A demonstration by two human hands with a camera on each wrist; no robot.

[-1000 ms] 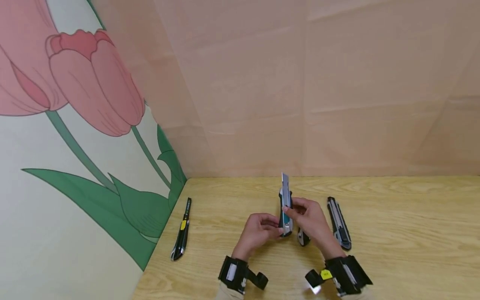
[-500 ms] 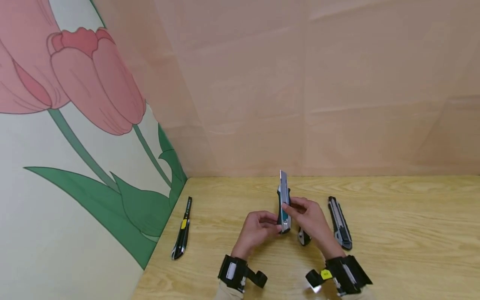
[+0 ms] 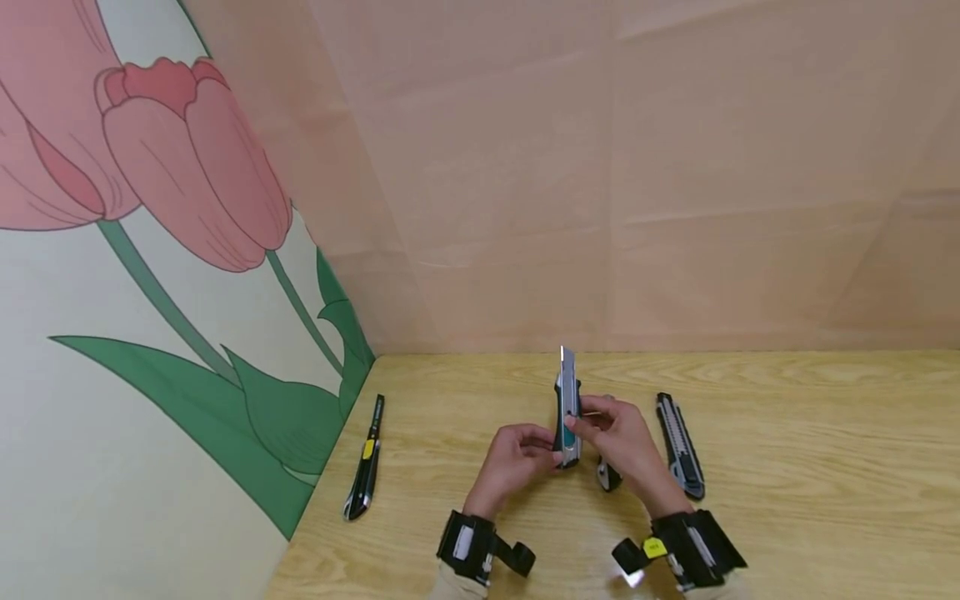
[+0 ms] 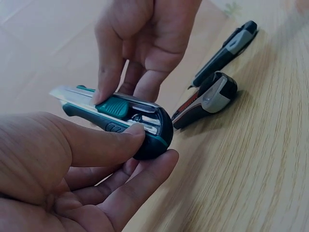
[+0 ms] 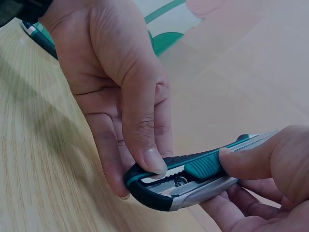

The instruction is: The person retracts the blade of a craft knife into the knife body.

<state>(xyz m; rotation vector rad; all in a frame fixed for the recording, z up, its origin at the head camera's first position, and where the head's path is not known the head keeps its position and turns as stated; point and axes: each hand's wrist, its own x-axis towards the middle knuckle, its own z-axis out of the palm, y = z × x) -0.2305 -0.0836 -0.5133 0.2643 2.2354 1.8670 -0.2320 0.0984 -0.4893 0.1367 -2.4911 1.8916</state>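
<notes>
- The wooden tabletop (image 3: pixel 825 467) ends at the back along a peach sheet (image 3: pixel 675 183), and on the left along a tulip-printed panel (image 3: pixel 187 333).
- The green-and-black snap-off utility knife (image 3: pixel 568 417) is up off the tabletop, between the hands, blade bared and pointing away from the person; in the head view its tip overlaps the back edge, and its true gap to the sheet cannot be told.
- The left hand (image 3: pixel 513 465) pinches the butt end between thumb and fingers.
- The right hand (image 3: pixel 622 437) grips the body further up, thumb at the green slider (image 4: pixel 112 107).
- A stretch of wood lies between the left hand and a black cutter with a yellow slider (image 3: pixel 367 450), near the left edge; wider room extends beyond the right hand.
- An orange-trimmed cutter (image 4: pixel 205 101) lies beneath the right hand, partly hidden in the head view.
- A grey-and-black cutter (image 3: pixel 680 450) lies just beside the right wrist, in the way on that side.
</notes>
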